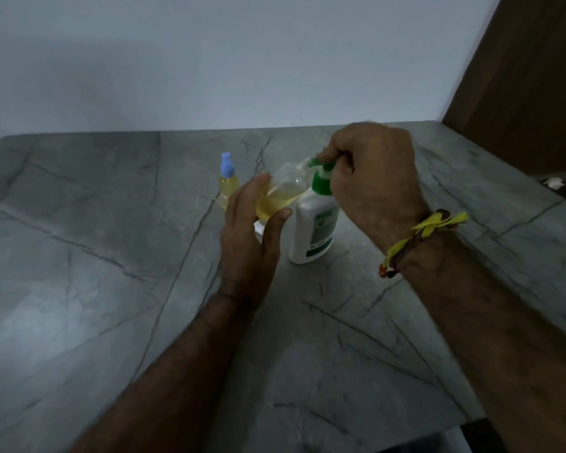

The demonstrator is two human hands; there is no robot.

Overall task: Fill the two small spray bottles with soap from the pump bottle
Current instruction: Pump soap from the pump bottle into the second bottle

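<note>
Right hand [373,171]: fingers curled down over the green pump head [324,165], gripping and pressing it. Left hand [252,230]: fingers and thumb wrapped round the clear spray bottle [283,188], holding it off the surface, tilted with its open neck up against the green spout.

Grey stone counter [111,256]: carries all items; a small white object shows just below the held bottle, too hidden to identify.

White pump bottle [314,227]: stands upright between the two hands, steadied only from the top.

Held spray bottle: roughly half full of yellow soap, pooled at its lower end.

Second spray bottle [227,181]: upright to the far left, blue sprayer fitted, appears full.

Risks, as judged:
- The neck is narrow and the spout contact is blurred; a slight misalignment would send soap down the outside and onto the counter.
- An off-centre push on the pump could tip the white bottle.
- Further tilt as the level rises could spill soap from the neck.
- Soap on the fingers would loosen the left grip.
</note>
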